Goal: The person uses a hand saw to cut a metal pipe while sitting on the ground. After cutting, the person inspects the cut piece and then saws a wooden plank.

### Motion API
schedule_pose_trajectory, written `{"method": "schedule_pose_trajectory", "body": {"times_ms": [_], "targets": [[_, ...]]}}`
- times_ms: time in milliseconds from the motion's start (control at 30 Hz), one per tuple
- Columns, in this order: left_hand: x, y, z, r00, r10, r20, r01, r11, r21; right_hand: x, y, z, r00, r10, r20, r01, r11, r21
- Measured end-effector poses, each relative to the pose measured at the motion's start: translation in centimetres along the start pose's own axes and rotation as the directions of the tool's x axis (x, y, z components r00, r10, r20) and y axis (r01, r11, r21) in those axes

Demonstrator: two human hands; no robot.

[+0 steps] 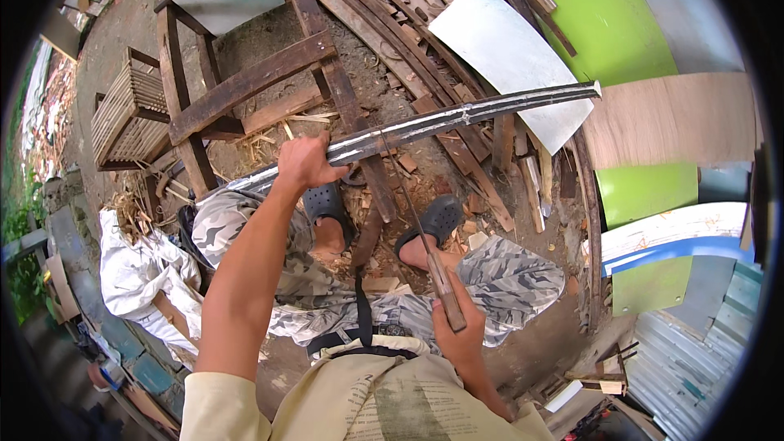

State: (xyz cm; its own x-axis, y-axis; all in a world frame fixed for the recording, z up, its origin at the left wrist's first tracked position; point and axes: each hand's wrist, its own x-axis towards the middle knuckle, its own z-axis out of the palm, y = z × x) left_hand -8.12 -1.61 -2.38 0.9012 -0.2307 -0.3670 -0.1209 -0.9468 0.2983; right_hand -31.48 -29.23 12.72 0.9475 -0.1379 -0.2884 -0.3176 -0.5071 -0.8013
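As hands [306,163] grip, left arm [253,269] extends.

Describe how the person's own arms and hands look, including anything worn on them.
The left hand and right hand are bare, with no gloves. The left forearm is uncovered, with no watch or band visible at the wrist. A plain, pale cream short sleeve covers the left upper arm; matching fabric shows by the right arm.
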Motion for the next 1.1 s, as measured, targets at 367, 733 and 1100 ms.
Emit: {"method": "schedule_pose_trajectory", "body": {"times_ms": [367,733,1100], "targets": [[0.6,0.3,-0.2,0.994,0.02,0.11,-0.019,1.0,-0.005,19.9,4.0,11.9,0.937,-0.317,-0.144,0.32,0.947,-0.002],[0.1,-0.4,-0.3,1.0,0.014,0.006,-0.013,0.999,-0.038,0.1,0.5,-0.4,0.999,0.011,0.052,-0.007,0.997,-0.082],[0.4,0.1,-0.2,0.998,-0.012,0.056,0.012,1.0,0.003,15.8,2.3,9.2,0.994,-0.106,-0.025,0.108,0.976,0.188]]}}
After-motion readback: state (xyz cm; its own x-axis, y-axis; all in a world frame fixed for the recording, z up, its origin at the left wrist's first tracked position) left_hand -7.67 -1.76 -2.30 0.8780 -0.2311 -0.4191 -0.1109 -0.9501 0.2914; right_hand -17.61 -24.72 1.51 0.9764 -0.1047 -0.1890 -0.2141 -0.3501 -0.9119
